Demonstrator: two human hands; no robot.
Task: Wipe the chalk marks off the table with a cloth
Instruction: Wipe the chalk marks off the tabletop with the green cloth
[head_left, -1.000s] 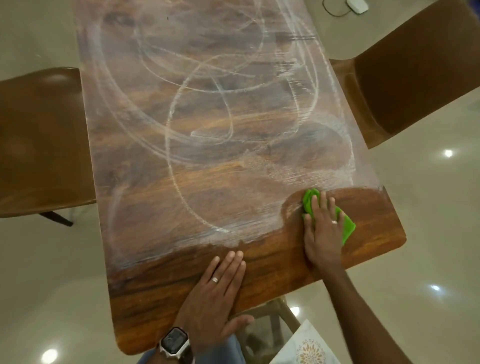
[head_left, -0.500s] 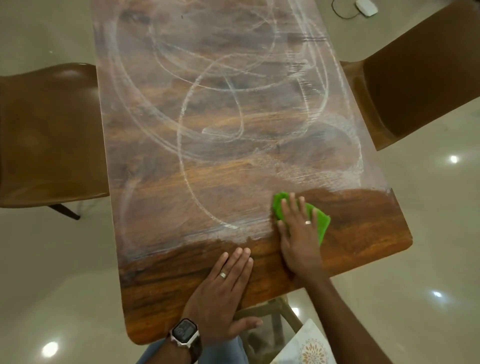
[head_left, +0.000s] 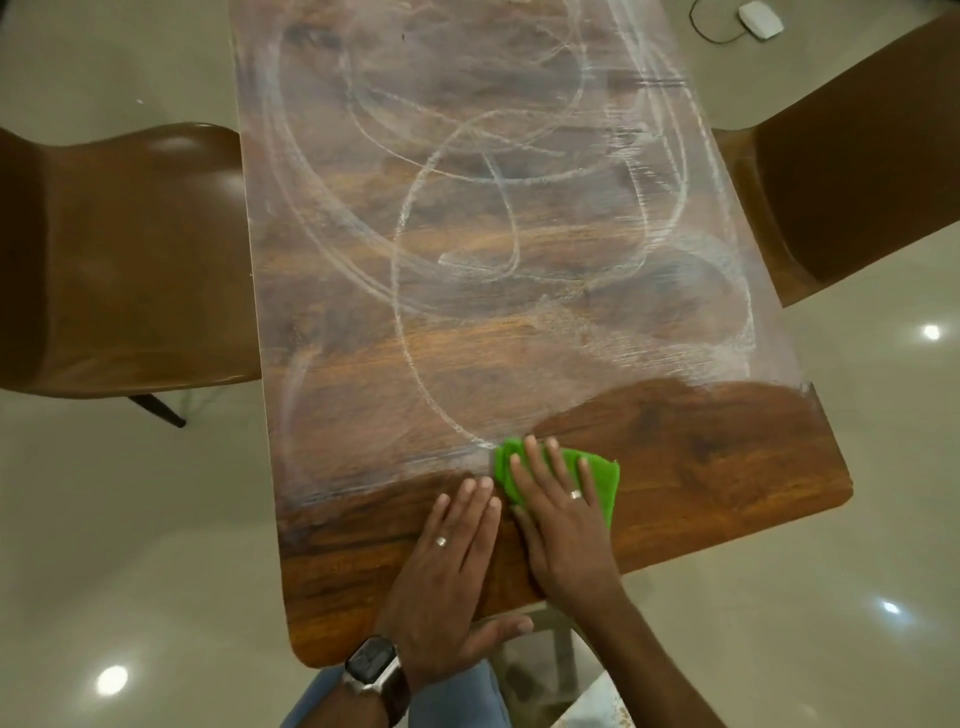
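Hands: right hand (head_left: 563, 525) flat, fingers straight, pressing green cloth (head_left: 602, 475) on worktop (head_left: 727, 467) near edge; left hand (head_left: 447, 577) flat beside it, holding nothing | chalk marks (head_left: 467, 249) cover far surface | risk: loaded cloth smearing dust over cleaned strip, cloth bunching under fingers

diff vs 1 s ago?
The right hand, flat on the green cloth, slid it left along the wooden table toward the left hand, widening the wiped strip. The left hand stayed flat near the edge; nothing was gripped or released.
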